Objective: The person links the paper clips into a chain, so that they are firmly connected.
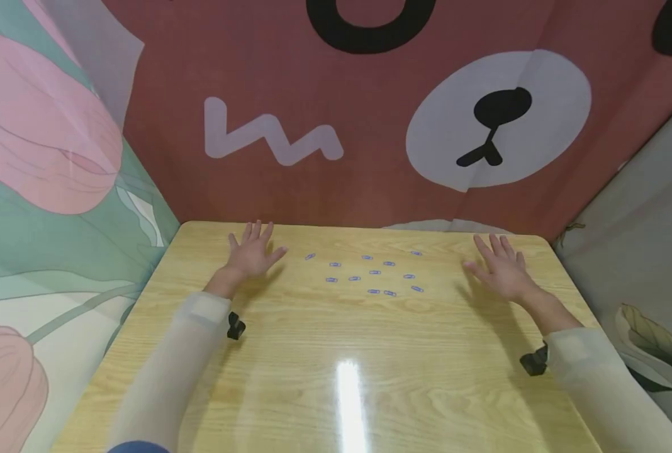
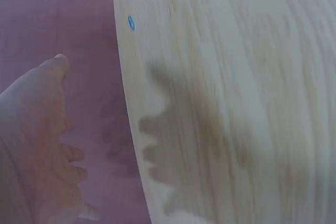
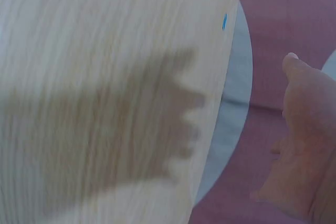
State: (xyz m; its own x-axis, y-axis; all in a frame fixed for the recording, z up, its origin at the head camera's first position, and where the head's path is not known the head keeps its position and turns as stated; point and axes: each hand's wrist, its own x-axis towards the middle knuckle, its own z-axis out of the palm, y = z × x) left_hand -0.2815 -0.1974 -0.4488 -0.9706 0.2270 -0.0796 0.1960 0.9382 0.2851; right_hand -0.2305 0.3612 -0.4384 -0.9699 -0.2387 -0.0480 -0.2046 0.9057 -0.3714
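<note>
Several blue paper clips (image 1: 374, 272) lie scattered on the wooden table (image 1: 291, 352), toward its far edge. To their left, the left hand (image 1: 251, 257) is held above the tabletop with fingers spread, holding nothing. On the other side, the right hand (image 1: 501, 270) hovers with its fingers spread as well, also holding nothing. Each hand casts a shadow on the wood. In the left wrist view a paper clip (image 2: 131, 23) lies beyond the left thumb. The right wrist view shows another paper clip (image 3: 224, 22) near the table's edge.
A reddish-brown cloth (image 1: 370, 195) with a cartoon face hangs behind the table's far edge. Floral cloths flank the table at left (image 1: 47, 251) and right (image 1: 653, 251). Small black devices (image 1: 235, 326) sit at both wrists. Light glares off the near tabletop.
</note>
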